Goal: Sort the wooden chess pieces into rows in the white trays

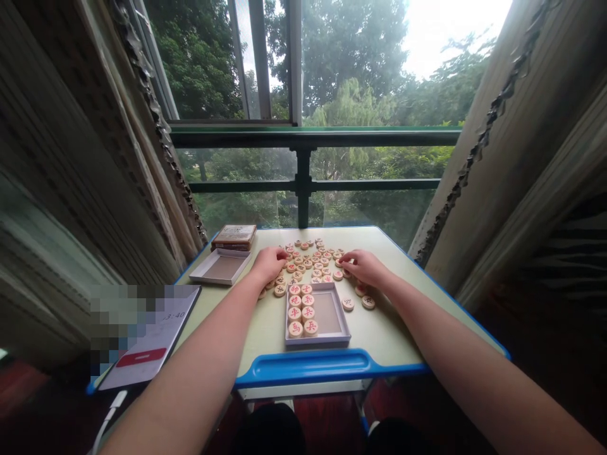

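Observation:
Many round wooden Chinese chess pieces (307,260) with red or dark characters lie loosely spread over the table. My left hand (269,264) is at the left edge of this spread, fingers curled together; whatever they may hold is hidden. On the right side, my right hand (366,266) pinches at a Chinese chess piece (338,262) with thumb and fingertips. Nearer to me, between my forearms, sits a shallow box tray (332,316). Two columns of red-character pieces (308,313) fill its left half, and its right half shows bare bottom.
A second shallow tray (220,266) lies at the left, with a flat brown box (234,236) behind it. A tablet (156,341) with a white cable (112,411) rests at the table's left edge. Blue trim (308,366) edges the table (393,341); a green railing (313,136) stands beyond.

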The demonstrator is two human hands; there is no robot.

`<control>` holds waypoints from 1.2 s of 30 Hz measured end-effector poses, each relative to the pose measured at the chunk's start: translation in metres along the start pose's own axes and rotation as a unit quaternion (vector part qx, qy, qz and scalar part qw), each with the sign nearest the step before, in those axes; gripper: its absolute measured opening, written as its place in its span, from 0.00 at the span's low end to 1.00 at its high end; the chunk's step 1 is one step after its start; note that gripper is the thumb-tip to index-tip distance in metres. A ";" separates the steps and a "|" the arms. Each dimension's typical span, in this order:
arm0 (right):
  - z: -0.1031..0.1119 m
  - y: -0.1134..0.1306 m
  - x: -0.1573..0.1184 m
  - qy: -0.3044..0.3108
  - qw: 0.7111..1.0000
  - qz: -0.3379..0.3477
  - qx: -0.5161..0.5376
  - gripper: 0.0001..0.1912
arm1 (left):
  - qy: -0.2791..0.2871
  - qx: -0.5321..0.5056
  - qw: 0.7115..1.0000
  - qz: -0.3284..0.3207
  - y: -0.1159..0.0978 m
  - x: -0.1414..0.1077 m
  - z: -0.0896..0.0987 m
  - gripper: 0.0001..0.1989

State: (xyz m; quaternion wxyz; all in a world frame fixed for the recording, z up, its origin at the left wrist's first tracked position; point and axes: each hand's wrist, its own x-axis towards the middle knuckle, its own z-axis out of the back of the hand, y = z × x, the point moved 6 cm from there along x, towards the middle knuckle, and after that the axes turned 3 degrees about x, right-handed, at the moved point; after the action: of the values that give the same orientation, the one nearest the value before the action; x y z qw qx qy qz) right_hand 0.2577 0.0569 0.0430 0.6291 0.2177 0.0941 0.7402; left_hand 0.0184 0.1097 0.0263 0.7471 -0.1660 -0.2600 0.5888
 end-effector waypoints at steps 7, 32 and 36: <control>0.003 -0.003 0.000 -0.017 1.000 -0.012 -0.007 0.13 | 0.029 0.003 0.999 -0.023 -0.010 -0.007 -0.001 0.12; 0.011 -0.036 0.002 -0.023 0.987 -0.157 0.017 0.17 | 0.067 0.029 0.993 -0.092 -0.024 -0.014 -0.005 0.12; 0.015 -0.041 0.001 -0.017 0.984 -0.177 0.013 0.17 | 0.063 0.024 0.994 -0.087 -0.021 -0.011 -0.007 0.13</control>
State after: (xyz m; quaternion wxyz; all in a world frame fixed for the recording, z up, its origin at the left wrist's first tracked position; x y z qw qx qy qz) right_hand 0.3006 0.0634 0.0393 0.7488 0.2181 0.1304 0.6122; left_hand 0.0371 0.0942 0.0305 0.8142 -0.1612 -0.2113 0.5162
